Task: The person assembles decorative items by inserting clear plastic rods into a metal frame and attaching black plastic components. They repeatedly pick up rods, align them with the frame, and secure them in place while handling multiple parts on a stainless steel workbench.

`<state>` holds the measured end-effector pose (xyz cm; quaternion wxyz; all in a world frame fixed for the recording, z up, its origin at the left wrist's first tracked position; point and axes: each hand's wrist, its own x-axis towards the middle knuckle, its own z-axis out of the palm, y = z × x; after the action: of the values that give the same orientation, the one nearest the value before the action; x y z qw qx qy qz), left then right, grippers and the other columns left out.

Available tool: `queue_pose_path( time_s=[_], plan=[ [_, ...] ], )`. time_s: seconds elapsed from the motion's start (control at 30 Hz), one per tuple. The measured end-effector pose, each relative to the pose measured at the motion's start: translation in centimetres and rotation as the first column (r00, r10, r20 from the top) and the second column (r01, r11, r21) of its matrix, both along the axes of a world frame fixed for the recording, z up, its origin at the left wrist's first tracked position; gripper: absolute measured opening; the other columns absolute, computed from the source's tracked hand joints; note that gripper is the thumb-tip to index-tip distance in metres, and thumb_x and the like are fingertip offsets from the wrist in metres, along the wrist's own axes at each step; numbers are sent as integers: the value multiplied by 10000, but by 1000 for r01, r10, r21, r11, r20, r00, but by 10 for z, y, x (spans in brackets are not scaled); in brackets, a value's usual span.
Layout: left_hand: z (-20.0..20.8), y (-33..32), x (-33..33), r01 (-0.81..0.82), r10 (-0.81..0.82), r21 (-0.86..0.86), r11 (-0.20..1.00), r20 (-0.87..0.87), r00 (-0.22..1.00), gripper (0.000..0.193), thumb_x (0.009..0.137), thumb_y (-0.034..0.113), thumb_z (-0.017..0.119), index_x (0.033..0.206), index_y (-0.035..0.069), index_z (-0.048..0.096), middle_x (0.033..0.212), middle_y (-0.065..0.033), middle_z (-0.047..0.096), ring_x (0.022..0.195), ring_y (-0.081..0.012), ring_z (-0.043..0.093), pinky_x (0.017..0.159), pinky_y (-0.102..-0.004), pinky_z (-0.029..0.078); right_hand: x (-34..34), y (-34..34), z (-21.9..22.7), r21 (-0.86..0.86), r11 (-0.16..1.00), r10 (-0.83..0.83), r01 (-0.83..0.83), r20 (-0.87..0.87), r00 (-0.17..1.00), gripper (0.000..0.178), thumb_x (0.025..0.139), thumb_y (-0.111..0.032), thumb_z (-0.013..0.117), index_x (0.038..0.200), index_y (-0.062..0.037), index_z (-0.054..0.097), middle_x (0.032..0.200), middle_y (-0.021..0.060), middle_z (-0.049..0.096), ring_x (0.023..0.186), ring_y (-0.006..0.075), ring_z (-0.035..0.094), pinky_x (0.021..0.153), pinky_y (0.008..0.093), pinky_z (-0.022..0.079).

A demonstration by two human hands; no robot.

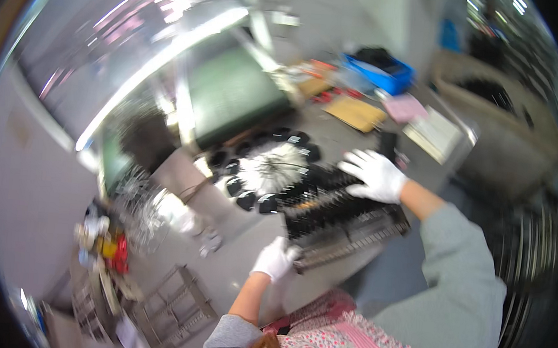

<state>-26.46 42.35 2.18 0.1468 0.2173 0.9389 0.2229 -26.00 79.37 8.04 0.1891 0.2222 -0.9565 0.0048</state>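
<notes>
A dark slotted rack (355, 234) lies aslant on the grey table in front of me, with rows of black pieces (318, 215) in it. My left hand (276, 259), in a white glove, is closed on the rack's near left corner. Over the far right part of the rack, my right hand (377, 176), also gloved, has its fingers spread and reaching left; whether the fingertips touch the black pieces is blurred. Just beyond the rack sits a round white bristly piece (270, 168) with glossy black discs (246, 201) around its edge.
A green conveyor belt (233, 90) runs beyond the table. At the back are a blue bin (389, 78) of dark pieces, a yellow envelope (355, 114) and a paper pad (434, 134). An empty metal frame (176, 309) lies near left; a large tan bin (502, 125) stands right.
</notes>
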Motion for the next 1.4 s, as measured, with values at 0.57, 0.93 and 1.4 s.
queue_pose_path(
  time_s=[0.57,0.93,1.4],
  plan=[
    [37,-437,130,-880,879,238,410,-360,312,420,818,293,796,1118,17,690,1128,-174,712,1056,-353,671,941,-443,524,-172,-485,37,-144,711,703,-688,168,691,373,861,-398,718,1101,-117,671,931,124,710,826,323,704,724,453,558],
    [-34,-492,176,-874,845,471,118,415,338,656,870,131,736,1469,-9,507,1428,-224,576,1357,-308,537,1126,-377,417,-513,-764,-71,-848,527,558,-49,302,773,319,926,-296,675,1175,-120,769,1154,60,763,1031,218,707,931,356,529],
    [30,-413,155,-528,807,827,-195,441,393,805,929,167,721,1610,95,297,1630,-147,366,1508,-274,352,1245,-408,262,-233,-683,122,-775,466,679,-427,4,734,251,1046,-202,568,1055,-5,724,840,8,645,723,92,566,646,265,457]
  ],
)
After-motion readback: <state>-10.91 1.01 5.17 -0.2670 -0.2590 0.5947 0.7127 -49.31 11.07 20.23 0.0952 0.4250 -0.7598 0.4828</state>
